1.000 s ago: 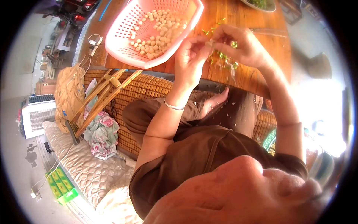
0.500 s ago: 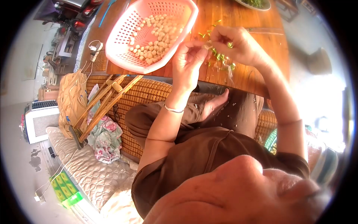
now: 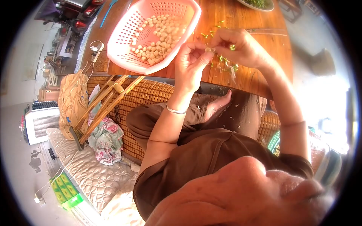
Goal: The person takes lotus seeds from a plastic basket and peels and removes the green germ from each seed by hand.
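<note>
At the table's near edge, my left hand (image 3: 189, 64), with a silver bangle on its wrist, pinches a small pale lotus seed (image 3: 208, 49) between thumb and fingertips. My right hand (image 3: 241, 47) meets it from the other side, its thumb and forefinger closed at the seed; anything else in those fingers is too small to make out. Beside my left hand stands a pink perforated basket (image 3: 115, 47) with many round, pale seeds (image 3: 154, 51) inside. Thin green slivers (image 3: 223, 60) and thin whitish scraps lie scattered on the wood beneath my right hand.
The wooden table (image 3: 260, 75) ends just before my crossed legs. A dish of green bits (image 3: 258, 3) stands at its far edge. Wooden crutches (image 3: 109, 100) lean on the woven-mat seat to the left, near a floral cloth (image 3: 107, 141). A power strip (image 3: 97, 52) lies beyond the basket.
My left hand has turned slightly, so the seed shows more plainly between the fingertips. My right hand has shifted a little toward it. The basket stays put.
</note>
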A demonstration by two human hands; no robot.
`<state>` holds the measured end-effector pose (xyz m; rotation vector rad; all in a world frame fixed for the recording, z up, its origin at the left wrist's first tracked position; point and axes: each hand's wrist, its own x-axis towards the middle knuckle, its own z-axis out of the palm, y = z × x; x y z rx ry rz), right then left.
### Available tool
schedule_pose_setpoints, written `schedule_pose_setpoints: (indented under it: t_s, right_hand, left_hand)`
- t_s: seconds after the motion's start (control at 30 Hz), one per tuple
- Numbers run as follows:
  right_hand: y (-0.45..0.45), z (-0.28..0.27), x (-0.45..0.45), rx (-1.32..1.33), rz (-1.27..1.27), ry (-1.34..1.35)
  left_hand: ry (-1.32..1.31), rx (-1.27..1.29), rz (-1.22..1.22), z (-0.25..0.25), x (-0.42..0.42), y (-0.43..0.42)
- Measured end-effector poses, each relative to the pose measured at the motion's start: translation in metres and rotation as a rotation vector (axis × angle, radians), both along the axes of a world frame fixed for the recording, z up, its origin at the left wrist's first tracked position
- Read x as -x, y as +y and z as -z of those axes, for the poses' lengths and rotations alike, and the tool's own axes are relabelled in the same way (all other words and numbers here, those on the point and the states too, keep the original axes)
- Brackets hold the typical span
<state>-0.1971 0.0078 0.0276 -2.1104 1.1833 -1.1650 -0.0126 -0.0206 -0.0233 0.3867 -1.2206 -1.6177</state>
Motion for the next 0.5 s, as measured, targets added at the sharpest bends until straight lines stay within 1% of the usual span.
schedule_pose_setpoints:
  t_s: [0.07, 0.2, 0.3, 0.37, 0.5]
  right_hand:
    - [0.0006, -0.0007, 0.0001, -0.025, 0.042, 0.054]
    - [0.0016, -0.0017, -0.0001, -0.042, 0.076, 0.046]
    - [0.0025, -0.0036, 0.001, -0.11, 0.072, -0.011]
    - [0.0047, -0.0058, -0.0005, -0.139, 0.006, -0.074]
    - [0.0014, -0.0011, -0.0019, -0.061, -0.017, -0.044]
  left_hand:
    - [-0.001, 0.02, 0.011, 0.0006, -0.0002, -0.001]
    - [-0.017, 0.055, 0.029, 0.0041, -0.0015, -0.0037]
    - [-0.019, 0.037, 0.021, 0.0035, -0.0013, -0.0027]
    - [-0.003, 0.024, 0.025, 0.0027, -0.0003, -0.002]
    - [-0.006, 0.024, 0.029, 0.0039, -0.0015, -0.0028]
